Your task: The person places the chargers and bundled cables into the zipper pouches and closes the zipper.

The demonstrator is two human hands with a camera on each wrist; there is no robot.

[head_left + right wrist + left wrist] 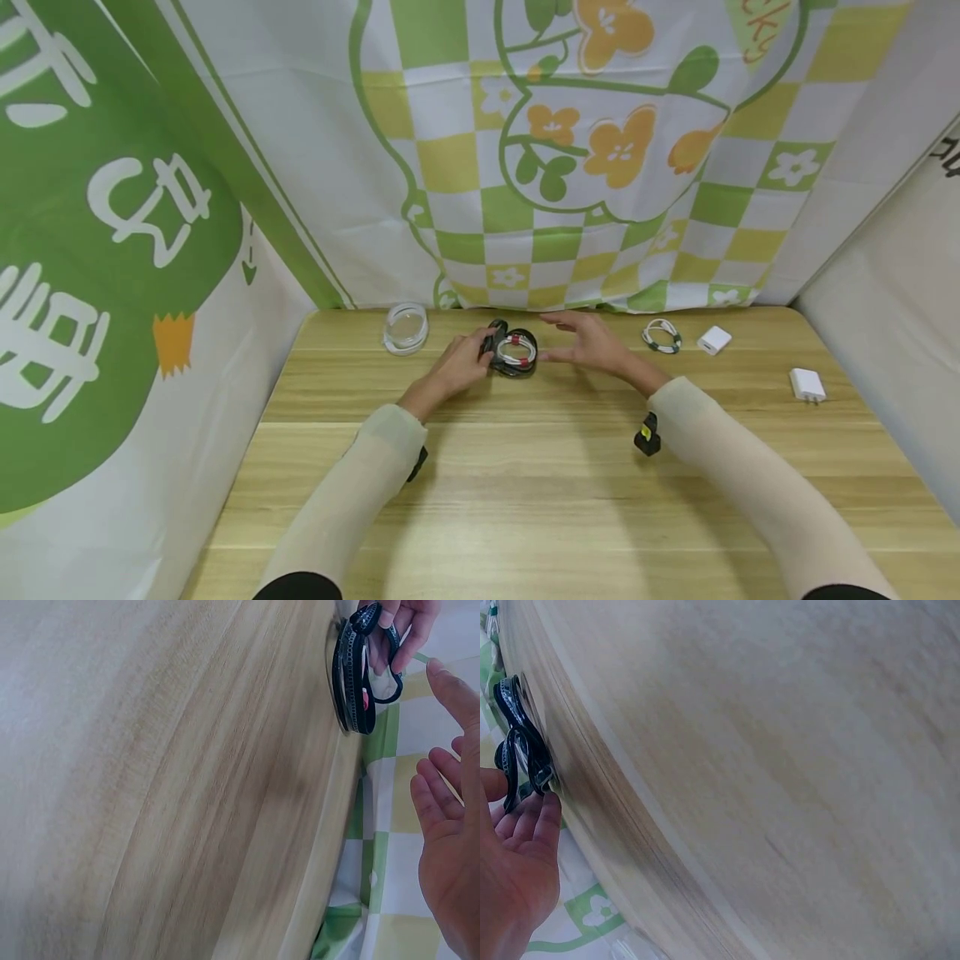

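Observation:
In the head view my left hand [463,363] pinches a coiled black cord [497,332] between thumb and fingers at the back of the table. White marks run along the cord [526,742] in the left wrist view. A white coiled cable [504,351] with red ties lies within the black loops. To the right of the coil my right hand [596,343] is held with thumb and fingers spread, nothing between them. The right wrist view shows that hand [454,847] apart from the cord [352,682], its fingers loosely bent.
On the wooden table [525,500], a clear-white coil [406,328] lies at back left. Toward the back right are a white cable with dark ties [662,336], a white charger block [714,340] and a pronged white charger [807,385]. A patterned cloth [585,250] hangs behind.

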